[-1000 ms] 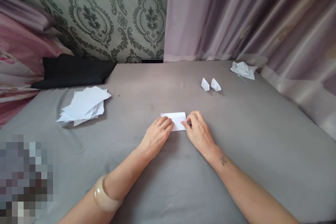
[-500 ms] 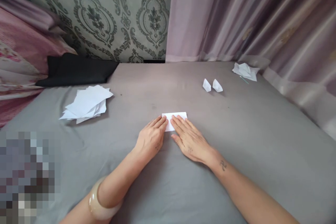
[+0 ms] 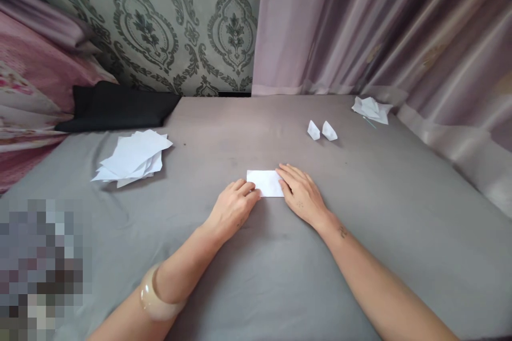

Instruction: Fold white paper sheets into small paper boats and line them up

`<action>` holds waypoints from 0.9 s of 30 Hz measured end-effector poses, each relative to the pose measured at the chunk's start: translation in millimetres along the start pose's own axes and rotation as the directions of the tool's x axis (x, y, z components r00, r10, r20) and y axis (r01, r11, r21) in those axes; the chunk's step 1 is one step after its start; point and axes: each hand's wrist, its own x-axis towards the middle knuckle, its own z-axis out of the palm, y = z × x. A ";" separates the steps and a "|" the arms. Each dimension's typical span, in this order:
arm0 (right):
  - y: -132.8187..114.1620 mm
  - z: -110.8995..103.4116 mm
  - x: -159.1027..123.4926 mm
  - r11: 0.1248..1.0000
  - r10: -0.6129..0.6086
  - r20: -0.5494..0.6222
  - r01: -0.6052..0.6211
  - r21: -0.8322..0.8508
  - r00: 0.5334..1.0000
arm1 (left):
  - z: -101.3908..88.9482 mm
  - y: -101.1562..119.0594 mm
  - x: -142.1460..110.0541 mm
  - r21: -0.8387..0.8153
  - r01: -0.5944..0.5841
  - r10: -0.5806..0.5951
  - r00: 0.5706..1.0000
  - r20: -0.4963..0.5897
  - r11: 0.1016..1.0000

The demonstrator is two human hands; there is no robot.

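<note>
A: What's changed from the earlier frame?

B: Mostly the right hand (image 3: 300,192). It lay spread over the middle of the folded paper (image 3: 265,183); now it has moved out to the three o'clock end. The left hand (image 3: 236,205) has curled its fingers more, down at the paper's eight o'clock corner.

A: Are they gripping it?

B: The right looks open, fingers reaching along the paper's end with the thumb apart from them. On the left, thumb and bent fingers are close together at the edge, but whether they pinch the paper, I can't tell.

A: And the paper itself?

B: White, oblong, wider than it is deep, and looking flat. More of its middle shows now, smooth and plain, though fingers hide parts of both ends. It's on the grey sheet (image 3: 256,266), between the two hands.

A: What lies around it?

B: Taking the paper as the clock's centre, a loose paper pile (image 3: 134,154) sits between nine and ten. Two small folded pieces (image 3: 322,130) stand between one and two, with a smaller paper stack (image 3: 371,110) farther out at two. The black cloth (image 3: 120,108) is at ten, beyond the pile.
</note>
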 end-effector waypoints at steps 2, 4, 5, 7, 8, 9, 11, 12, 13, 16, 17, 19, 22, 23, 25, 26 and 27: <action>-2.6 -2.5 -3.7 1.000 -0.001 -0.012 0.001 0.030 1.000 | 0.6 -3.3 0.1 0.030 -0.025 0.025 1.000 0.013 0.999; -7.2 -5.2 -8.2 0.999 -0.016 -0.012 0.016 0.050 1.000 | 0.5 -7.7 0.2 0.046 -0.023 0.022 0.999 0.025 0.999; -9.6 -6.4 -10.3 0.998 -0.032 -0.007 0.032 0.058 0.999 | 0.4 -10.3 0.2 0.043 -0.012 0.011 1.000 0.025 0.999; -13.3 -7.8 -13.1 0.994 -0.083 0.006 0.082 0.074 0.997 | 0.9 -15.8 -0.1 0.013 0.022 -0.022 1.000 0.010 1.000; -14.2 -7.9 -13.6 0.991 -0.112 0.007 0.111 0.078 0.994 | 1.6 -18.7 -0.6 -0.015 0.044 -0.044 0.999 -0.008 0.999; -14.3 -7.7 -13.6 0.987 -0.141 -0.002 0.141 0.078 0.990 | 2.7 -21.5 -1.2 -0.051 0.066 -0.068 0.997 -0.027 0.996; -12.9 -6.8 -12.2 0.978 -0.201 -0.043 0.203 0.055 0.979 | 5.2 -26.3 -2.6 -0.133 0.098 -0.106 0.993 -0.057 0.986; -11.9 -6.4 -11.3 0.971 -0.234 -0.066 0.237 0.033 0.970 | 6.3 -27.9 -3.1 -0.171 0.101 -0.114 0.991 -0.068 0.980; -11.2 -6.1 -10.6 0.962 -0.270 -0.084 0.271 0.009 0.959 | 7.0 -28.6 -3.4 -0.202 0.094 -0.112 0.991 -0.076 0.975; -14.2 -7.1 -10.9 0.938 -0.345 -0.087 0.339 -0.069 0.935 | 5.9 -24.6 -2.7 -0.223 0.052 -0.080 0.990 -0.120 0.973; -17.4 -7.8 -12.2 0.933 -0.355 -0.075 0.348 -0.093 0.932 | 4.5 -21.6 -2.2 -0.199 0.038 -0.066 0.989 -0.133 0.979; -26.1 -9.0 -16.0 0.925 -0.363 -0.040 0.355 -0.135 0.931 | 0.9 -14.2 -1.1 -0.120 0.018 -0.034 0.990 -0.135 0.993; -39.3 -9.6 -22.0 0.922 -0.361 0.010 0.359 -0.144 0.933 | -2.8 -4.1 -0.9 -0.023 -0.004 0.002 0.998 -0.056 1.000; -41.9 -9.4 -23.2 0.927 -0.353 0.018 0.353 -0.125 0.935 | -3.0 -1.8 -1.4 -0.013 -0.002 0.002 1.000 -0.020 1.000; -42.9 -9.0 -24.0 0.947 -0.314 0.018 0.314 -0.064 0.949 | -2.1 0.6 -3.0 -0.012 0.016 -0.015 0.999 0.038 1.000; -41.3 -8.8 -23.6 0.960 -0.277 0.013 0.278 -0.033 0.961 | -1.1 0.9 -4.0 -0.015 0.030 -0.029 0.998 0.053 0.999; -38.6 -8.6 -22.7 0.973 -0.232 0.010 0.232 -0.006 0.973 | 0.0 0.6 -4.9 -0.018 0.046 -0.045 0.997 0.058 0.999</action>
